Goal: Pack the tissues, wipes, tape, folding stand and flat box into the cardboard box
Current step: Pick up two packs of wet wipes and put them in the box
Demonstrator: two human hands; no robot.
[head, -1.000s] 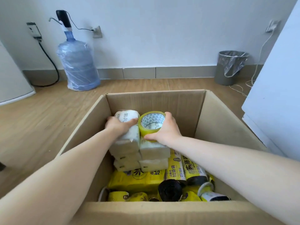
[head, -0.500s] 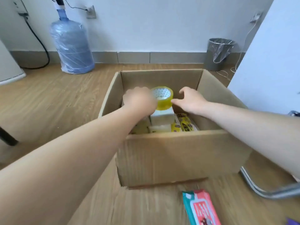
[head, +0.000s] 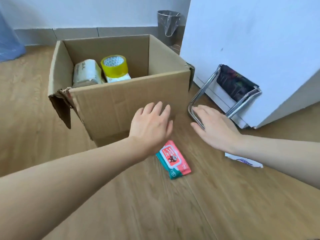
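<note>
The open cardboard box (head: 121,103) stands on the wooden floor. Inside it, white tissue packs (head: 86,71) are stacked, with a yellow tape roll (head: 114,66) on top. My left hand (head: 152,125) hovers open in front of the box, above a red and green wipes pack (head: 173,159) lying on the floor. My right hand (head: 214,129) is open, its fingers at the chrome frame of the folding stand (head: 225,94), which leans against a white cabinet. A flat white box (head: 243,161) peeks out from under my right forearm.
A white cabinet (head: 259,40) rises at the right. A grey waste bin (head: 168,25) with a plastic liner stands by the back wall. A blue water bottle (head: 8,44) sits at the far left. One box corner at the front left is torn.
Both hands have come out of the box, leaving the tape roll on the tissue packs. They now hang open over the floor in front of the box. My view has swung down and right.
</note>
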